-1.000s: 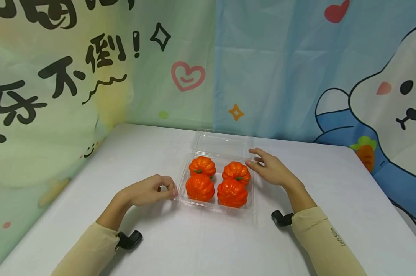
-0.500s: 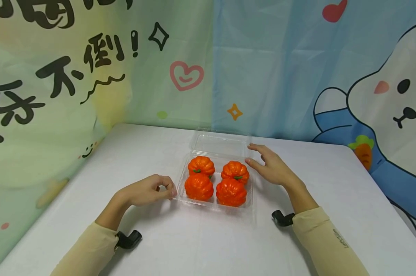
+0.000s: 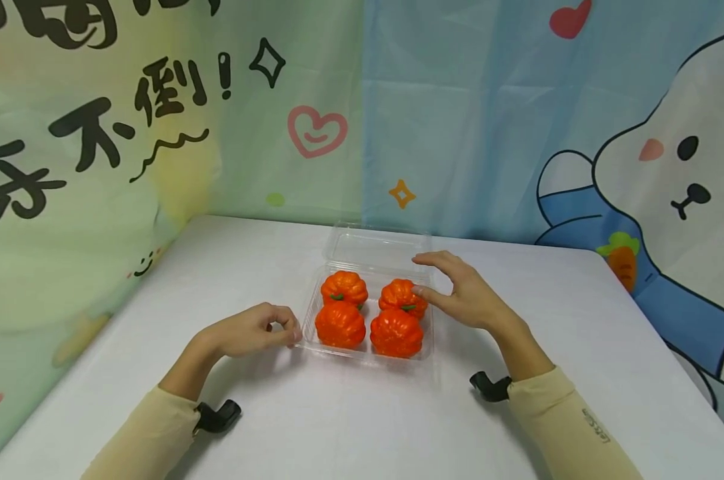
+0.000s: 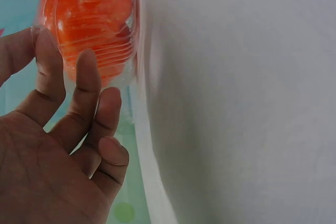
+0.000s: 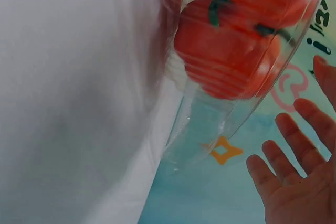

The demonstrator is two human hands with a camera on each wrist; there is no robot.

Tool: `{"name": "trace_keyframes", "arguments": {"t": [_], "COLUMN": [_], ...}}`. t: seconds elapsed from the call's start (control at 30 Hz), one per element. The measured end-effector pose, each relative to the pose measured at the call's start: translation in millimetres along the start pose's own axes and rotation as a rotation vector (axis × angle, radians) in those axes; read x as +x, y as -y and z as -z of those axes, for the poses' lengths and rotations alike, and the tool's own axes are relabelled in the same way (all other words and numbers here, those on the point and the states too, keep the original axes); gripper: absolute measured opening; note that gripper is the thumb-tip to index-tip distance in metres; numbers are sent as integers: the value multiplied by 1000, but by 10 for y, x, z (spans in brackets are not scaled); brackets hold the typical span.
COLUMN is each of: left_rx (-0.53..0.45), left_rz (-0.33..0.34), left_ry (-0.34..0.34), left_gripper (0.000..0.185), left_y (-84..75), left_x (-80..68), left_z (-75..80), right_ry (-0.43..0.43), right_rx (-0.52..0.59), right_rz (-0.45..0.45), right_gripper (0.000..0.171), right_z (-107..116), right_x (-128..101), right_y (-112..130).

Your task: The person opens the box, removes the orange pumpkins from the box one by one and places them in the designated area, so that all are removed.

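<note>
A clear plastic clamshell box [image 3: 369,312] stands on the table with its lid [image 3: 374,248] folded back. Inside sit several orange toy pumpkins with green stems, among them a front left one [image 3: 340,325] and a back right one [image 3: 398,301]. My left hand [image 3: 255,331] pinches the box's front left rim between thumb and index finger; the left wrist view shows its other fingers loosely bent beside the ribbed wall. My right hand [image 3: 465,291] hovers at the box's back right, fingers spread and holding nothing. Its thumb overlaps the back right pumpkin in the head view.
A white cloth covers the table [image 3: 362,420]. Behind it hangs a printed curtain [image 3: 434,133] with a cartoon white animal, hearts and black lettering. Each wrist carries a small black camera mount, such as the left one [image 3: 218,417].
My right hand has shifted left from the box's right edge to over the back right pumpkin, its thumb and fingers spreading wider. The left hand keeps its pinch on the rim.
</note>
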State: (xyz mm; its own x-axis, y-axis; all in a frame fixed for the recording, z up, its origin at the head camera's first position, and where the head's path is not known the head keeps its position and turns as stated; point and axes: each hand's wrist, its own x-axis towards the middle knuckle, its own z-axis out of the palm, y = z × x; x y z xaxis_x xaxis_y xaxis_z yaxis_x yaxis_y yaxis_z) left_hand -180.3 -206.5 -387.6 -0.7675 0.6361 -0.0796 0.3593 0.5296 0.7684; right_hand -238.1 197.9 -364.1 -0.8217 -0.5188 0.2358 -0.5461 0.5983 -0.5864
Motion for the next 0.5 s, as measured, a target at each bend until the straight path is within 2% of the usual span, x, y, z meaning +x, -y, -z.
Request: {"name": "trace_keyframes", "arguments": {"t": [0.3, 0.5], "left_rx": [2, 7], "left_rz": [-11, -8], "left_ry": [2, 5], "left_gripper": [20, 20], "left_y": [18, 19], "left_x": [-2, 5], "left_z": [4, 10], "right_ry": [8, 72], "right_rx": [-7, -3], "right_rz": [148, 222], "right_gripper": [59, 63], "right_z": [-26, -27], "right_x": [-64, -106], "right_y": [165, 289]}}
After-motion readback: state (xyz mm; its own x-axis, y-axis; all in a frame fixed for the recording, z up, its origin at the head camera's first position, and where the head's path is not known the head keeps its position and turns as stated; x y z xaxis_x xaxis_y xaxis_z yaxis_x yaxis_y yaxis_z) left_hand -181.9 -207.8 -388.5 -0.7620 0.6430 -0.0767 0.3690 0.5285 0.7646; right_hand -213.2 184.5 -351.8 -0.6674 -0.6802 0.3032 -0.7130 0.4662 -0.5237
